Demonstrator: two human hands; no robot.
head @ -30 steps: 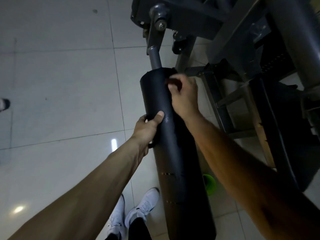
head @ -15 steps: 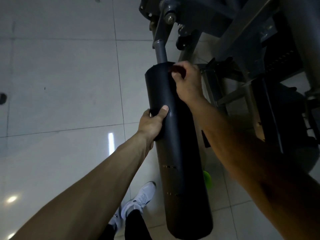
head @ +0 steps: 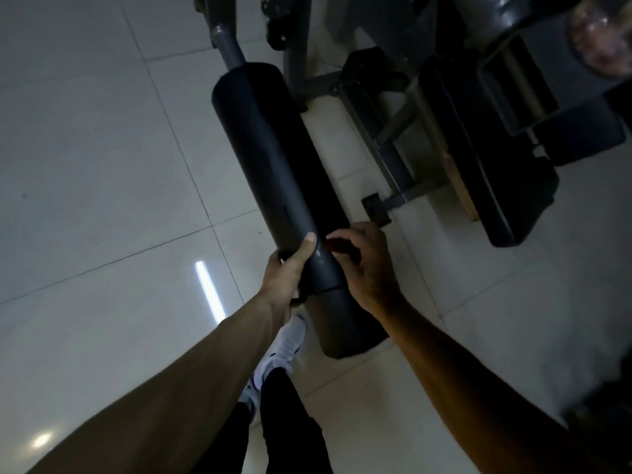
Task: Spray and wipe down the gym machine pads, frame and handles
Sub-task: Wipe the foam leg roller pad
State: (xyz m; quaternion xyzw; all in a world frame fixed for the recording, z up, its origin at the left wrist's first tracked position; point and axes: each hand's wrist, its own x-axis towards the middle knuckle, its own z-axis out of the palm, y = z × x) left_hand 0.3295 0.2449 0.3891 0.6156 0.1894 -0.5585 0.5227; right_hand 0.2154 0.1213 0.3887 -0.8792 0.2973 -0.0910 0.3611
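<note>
Two hands, one roller pad (head: 273, 159).
L hand (head: 290, 271) clamps pad, R hand (head: 364, 268) pinches rag (head: 338, 247); pad may spin if L slips.

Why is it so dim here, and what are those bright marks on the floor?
Head view: the light is dim, so the pad and frame go near black; the streak and spot are likely lamp glare on the glossy floor; the top right corner is blurred; the cloth in the right hand barely shows.
</note>
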